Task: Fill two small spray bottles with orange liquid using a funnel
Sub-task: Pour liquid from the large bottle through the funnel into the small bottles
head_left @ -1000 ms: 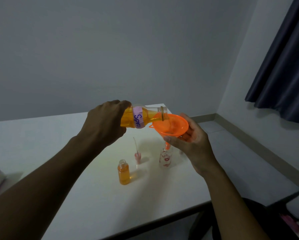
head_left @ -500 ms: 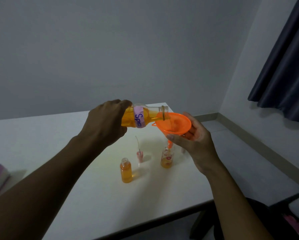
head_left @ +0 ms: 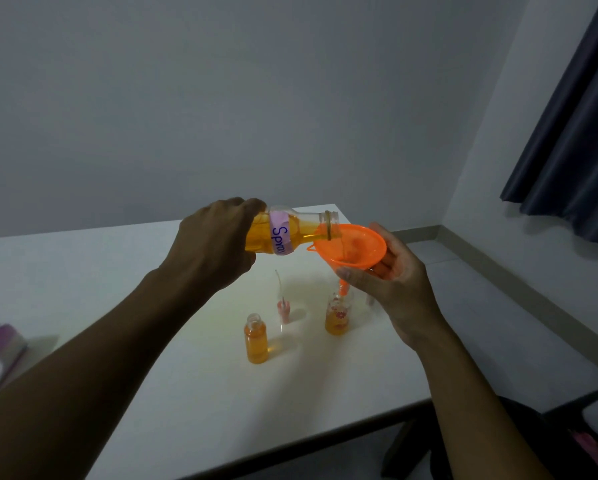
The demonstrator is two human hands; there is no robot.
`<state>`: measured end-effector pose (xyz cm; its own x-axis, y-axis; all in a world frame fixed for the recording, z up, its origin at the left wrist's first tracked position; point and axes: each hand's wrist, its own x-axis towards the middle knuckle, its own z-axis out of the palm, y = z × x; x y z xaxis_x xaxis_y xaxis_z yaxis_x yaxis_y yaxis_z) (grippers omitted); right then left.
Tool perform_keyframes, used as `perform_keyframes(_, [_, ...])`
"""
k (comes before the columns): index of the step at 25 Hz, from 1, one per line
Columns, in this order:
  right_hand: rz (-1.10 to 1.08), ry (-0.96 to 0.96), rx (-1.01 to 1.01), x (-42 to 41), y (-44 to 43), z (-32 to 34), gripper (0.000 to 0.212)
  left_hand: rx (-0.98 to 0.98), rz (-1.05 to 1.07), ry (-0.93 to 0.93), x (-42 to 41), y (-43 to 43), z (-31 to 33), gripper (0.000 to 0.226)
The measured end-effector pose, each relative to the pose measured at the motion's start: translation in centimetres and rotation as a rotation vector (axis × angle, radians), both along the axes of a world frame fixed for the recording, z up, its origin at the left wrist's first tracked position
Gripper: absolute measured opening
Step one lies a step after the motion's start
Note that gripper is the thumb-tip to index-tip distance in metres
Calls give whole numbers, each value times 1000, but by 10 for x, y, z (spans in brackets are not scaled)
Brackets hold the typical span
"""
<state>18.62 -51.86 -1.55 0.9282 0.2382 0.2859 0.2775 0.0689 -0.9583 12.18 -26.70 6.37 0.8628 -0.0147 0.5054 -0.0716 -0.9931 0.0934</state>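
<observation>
With the left hand (head_left: pixel 214 244) grasping the tilted source bottle (head_left: pixel 290 233) and the right hand (head_left: pixel 391 282) holding the funnel (head_left: pixel 351 245) over the half-full spray bottle (head_left: pixel 339 315) near the tabletop's (head_left: pixel 83 271) right edge, overpouring risks overflow.

The left hand (head_left: pixel 214 244) holds a big bottle (head_left: pixel 290 232) tipped on its side. The big bottle has orange liquid in it and a pink label with blue writing. Its mouth sits over an orange funnel (head_left: pixel 351 245), and liquid runs into it. The right hand (head_left: pixel 391 282) holds the funnel from below. The funnel's thin tip goes into a small bottle (head_left: pixel 339 317) on the white table (head_left: pixel 83 258). That small bottle is partly full. Another small bottle (head_left: pixel 256 339) stands upright near it, open on top and almost full. Between them lies a pink spray top (head_left: pixel 283 308) with a thin tube. A dark curtain (head_left: pixel 574 140) hangs on the right.
</observation>
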Motion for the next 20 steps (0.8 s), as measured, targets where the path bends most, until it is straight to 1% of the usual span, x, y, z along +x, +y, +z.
perform_keyframes(3, [-3, -2, -6, 0, 0, 0, 98, 12, 1, 0, 1, 1, 0, 61])
perform_keyframes(7, [-1, -2, 8, 0, 0, -1, 101, 26, 16, -6, 1, 1, 1, 62])
perform_keyframes(20, [-4, -6, -19, 1, 0, -1, 101, 27, 11, 2, 0, 4, 3, 60])
